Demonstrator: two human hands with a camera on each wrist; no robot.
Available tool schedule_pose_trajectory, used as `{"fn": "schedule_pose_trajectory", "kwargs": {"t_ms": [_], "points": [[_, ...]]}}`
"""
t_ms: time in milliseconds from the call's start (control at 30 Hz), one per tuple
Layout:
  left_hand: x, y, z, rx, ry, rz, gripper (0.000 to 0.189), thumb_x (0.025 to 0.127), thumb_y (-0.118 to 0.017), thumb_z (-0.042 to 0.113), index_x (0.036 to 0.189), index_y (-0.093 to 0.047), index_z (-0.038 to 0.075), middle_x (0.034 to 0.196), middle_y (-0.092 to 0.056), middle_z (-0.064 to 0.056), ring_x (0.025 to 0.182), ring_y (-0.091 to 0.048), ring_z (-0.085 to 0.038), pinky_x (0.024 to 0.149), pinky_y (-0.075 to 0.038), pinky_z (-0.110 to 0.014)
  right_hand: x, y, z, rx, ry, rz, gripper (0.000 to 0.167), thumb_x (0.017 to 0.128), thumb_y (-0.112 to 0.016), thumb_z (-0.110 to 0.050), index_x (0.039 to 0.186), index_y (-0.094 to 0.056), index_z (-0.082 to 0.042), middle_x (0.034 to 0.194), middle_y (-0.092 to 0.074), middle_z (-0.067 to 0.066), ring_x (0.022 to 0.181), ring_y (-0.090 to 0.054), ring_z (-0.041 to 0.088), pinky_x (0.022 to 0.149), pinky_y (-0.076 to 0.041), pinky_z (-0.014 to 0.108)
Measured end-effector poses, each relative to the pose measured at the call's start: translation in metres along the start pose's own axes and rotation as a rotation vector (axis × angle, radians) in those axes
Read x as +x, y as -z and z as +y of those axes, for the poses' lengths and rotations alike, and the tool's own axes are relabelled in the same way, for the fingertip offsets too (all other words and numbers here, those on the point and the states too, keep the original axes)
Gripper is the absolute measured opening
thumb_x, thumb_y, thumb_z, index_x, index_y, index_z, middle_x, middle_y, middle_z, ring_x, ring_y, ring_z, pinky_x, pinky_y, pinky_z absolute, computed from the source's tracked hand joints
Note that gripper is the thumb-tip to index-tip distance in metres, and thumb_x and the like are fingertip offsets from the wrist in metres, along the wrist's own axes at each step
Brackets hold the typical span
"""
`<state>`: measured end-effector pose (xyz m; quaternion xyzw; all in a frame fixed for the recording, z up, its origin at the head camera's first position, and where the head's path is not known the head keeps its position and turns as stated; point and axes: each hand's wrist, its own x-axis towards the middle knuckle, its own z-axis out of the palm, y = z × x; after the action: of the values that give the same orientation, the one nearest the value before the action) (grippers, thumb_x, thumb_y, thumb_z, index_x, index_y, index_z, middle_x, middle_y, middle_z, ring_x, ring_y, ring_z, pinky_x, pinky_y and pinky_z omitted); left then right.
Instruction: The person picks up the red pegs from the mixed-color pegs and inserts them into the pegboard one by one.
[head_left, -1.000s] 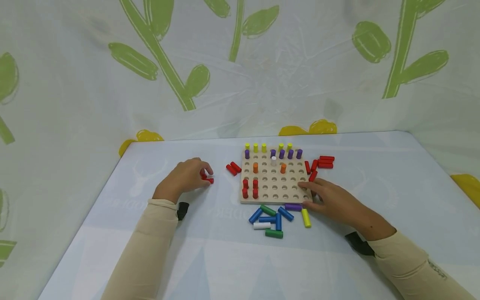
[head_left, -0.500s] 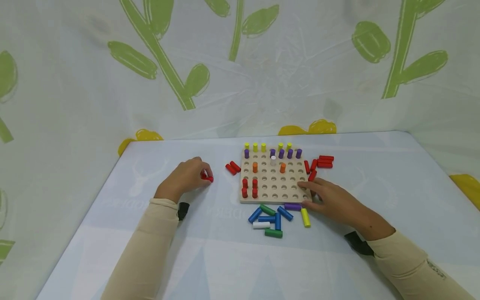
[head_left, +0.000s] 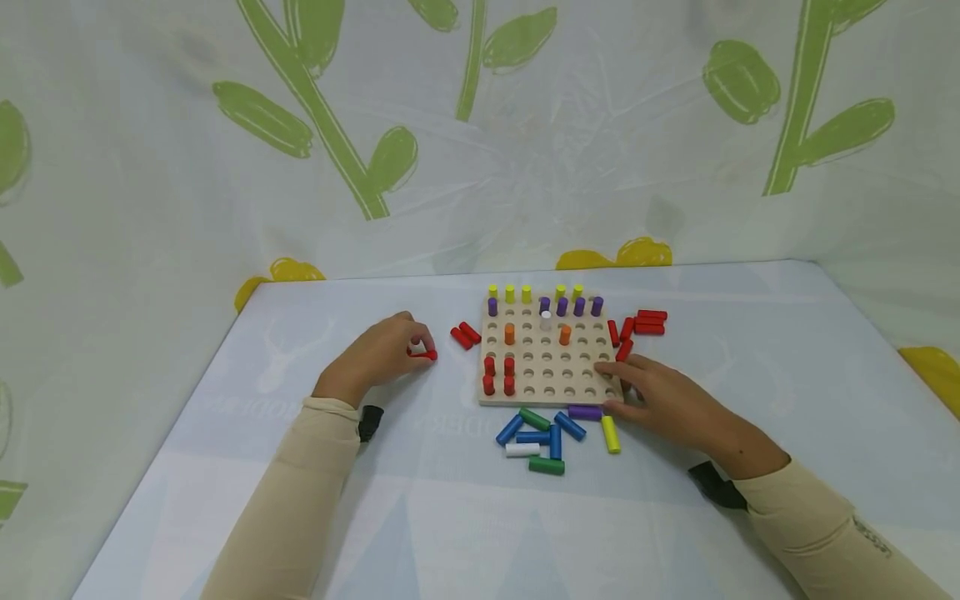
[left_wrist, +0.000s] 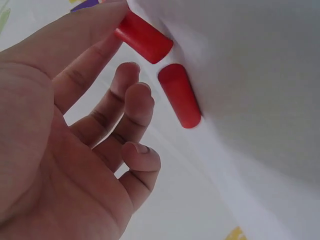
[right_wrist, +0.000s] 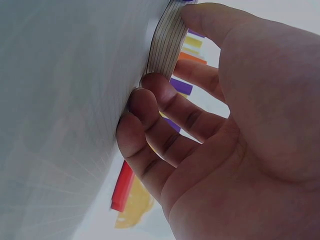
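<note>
My left hand [head_left: 378,354] is left of the wooden pegboard, pinching a red peg [left_wrist: 145,37] between thumb and index finger. Beside that peg, a second red peg [left_wrist: 180,95] lies on the table in the left wrist view; the other fingers are loosely curled and touch nothing. At the front right corner of the pegboard [head_left: 537,382], my right hand [head_left: 667,404] grips the board. Its thumb meets the layered edge [right_wrist: 167,42] in the right wrist view, and its fingers bend along the side. Four-square red pegs [head_left: 509,385] stand at the board's front left.
Yellow pegs [head_left: 527,293], purple pegs [head_left: 579,307], two orange pegs [head_left: 509,334] and a white peg [head_left: 546,320] stand in the board. Loose red pegs [head_left: 649,329] lie right and left of it. Blue pegs [head_left: 533,437], green, white, purple and yellow ones lie in front.
My left hand has shifted slightly right, and the red peg's end now shows farther out past the fingertips. The right hand and the pegboard have stayed put.
</note>
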<state>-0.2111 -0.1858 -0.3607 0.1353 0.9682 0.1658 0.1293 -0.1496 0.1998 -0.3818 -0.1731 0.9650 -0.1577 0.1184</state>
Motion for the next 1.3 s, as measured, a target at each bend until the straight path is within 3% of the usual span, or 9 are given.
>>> {"fn": "schedule_pose_trajectory", "kwargs": {"t_ms": [267, 533, 733, 1067, 1300], "points": [[-0.003, 0.001, 0.015, 0.007, -0.021, 0.000, 0.018, 0.090, -0.076, 0.022, 0.107, -0.072, 0.017, 0.105, -0.064, -0.001, 0.096, -0.058, -0.020, 0.089, -0.054, -0.036, 0.001, 0.000, 0.000, 0.000, -0.004, -0.007, 0.066, 0.086, -0.077, -0.039, 0.145, -0.053, -0.019, 0.116, -0.061, 0.011, 0.098, -0.058, 0.021, 0.088, -0.058, 0.046], [-0.003, 0.001, 0.029, -0.019, -0.063, 0.005, 0.019, 0.092, -0.074, 0.024, 0.109, -0.070, 0.018, 0.097, -0.067, 0.001, 0.088, -0.059, -0.018, 0.077, -0.053, -0.030, 0.001, -0.001, 0.001, -0.011, 0.000, 0.008, 0.067, 0.086, -0.077, -0.039, 0.145, -0.054, -0.019, 0.119, -0.061, 0.013, 0.101, -0.060, 0.024, 0.089, -0.058, 0.047], [-0.006, 0.001, 0.039, -0.053, -0.128, 0.049, 0.018, 0.092, -0.072, 0.022, 0.109, -0.068, 0.016, 0.092, -0.067, 0.002, 0.085, -0.059, -0.017, 0.073, -0.053, -0.028, 0.001, -0.002, 0.002, -0.004, -0.006, 0.003, 0.067, 0.086, -0.078, -0.039, 0.145, -0.053, -0.019, 0.122, -0.061, 0.015, 0.104, -0.060, 0.026, 0.090, -0.058, 0.049], [-0.009, -0.001, 0.053, -0.054, -0.218, 0.103, 0.023, 0.093, -0.071, 0.021, 0.115, -0.068, 0.014, 0.097, -0.070, 0.003, 0.088, -0.062, -0.014, 0.077, -0.055, -0.027, 0.002, -0.002, 0.003, -0.005, -0.015, 0.000, 0.067, 0.086, -0.077, -0.039, 0.146, -0.052, -0.020, 0.124, -0.060, 0.015, 0.106, -0.060, 0.027, 0.091, -0.057, 0.050], [-0.010, -0.004, 0.057, -0.073, -0.261, 0.135, 0.023, 0.092, -0.072, 0.018, 0.114, -0.066, 0.014, 0.097, -0.071, 0.002, 0.094, -0.068, -0.019, 0.087, -0.057, -0.033, 0.002, -0.003, 0.002, 0.002, -0.014, 0.000, 0.067, 0.086, -0.078, -0.038, 0.145, -0.053, -0.019, 0.123, -0.060, 0.014, 0.104, -0.060, 0.025, 0.091, -0.057, 0.050]]}}
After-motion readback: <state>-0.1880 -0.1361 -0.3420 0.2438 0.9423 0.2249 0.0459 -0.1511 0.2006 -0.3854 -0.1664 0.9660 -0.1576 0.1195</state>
